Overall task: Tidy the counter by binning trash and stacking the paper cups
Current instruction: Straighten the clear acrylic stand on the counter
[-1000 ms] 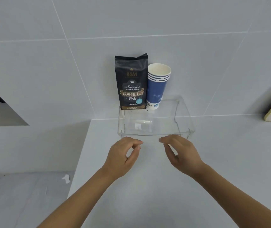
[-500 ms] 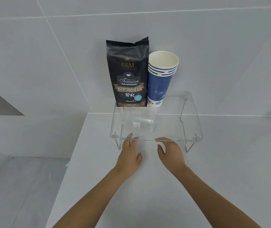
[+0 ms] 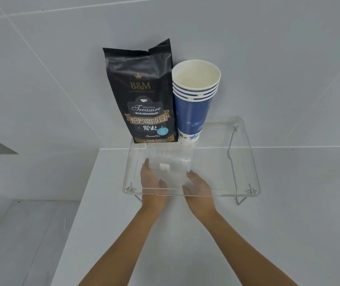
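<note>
A stack of several blue paper cups (image 3: pixel 194 104) stands upright on a clear acrylic shelf (image 3: pixel 245 162) against the wall, beside a black coffee bag (image 3: pixel 142 93). Under the shelf lies a clear plastic container (image 3: pixel 171 162) with a small white label. My left hand (image 3: pixel 151 180) and my right hand (image 3: pixel 199 186) reach under the shelf, one on each side of that container. Both have fingers spread and seem close to it; contact is not clear through the acrylic.
The shelf rests on thin wire legs (image 3: pixel 238 200) on a pale grey counter (image 3: pixel 289 223). The counter's left edge (image 3: pixel 76 213) drops to a lower floor. A tiled wall rises right behind the shelf.
Both hands moved forward from the shelf's front edge to under it, flanking the clear container. The view has come closer to the shelf.
</note>
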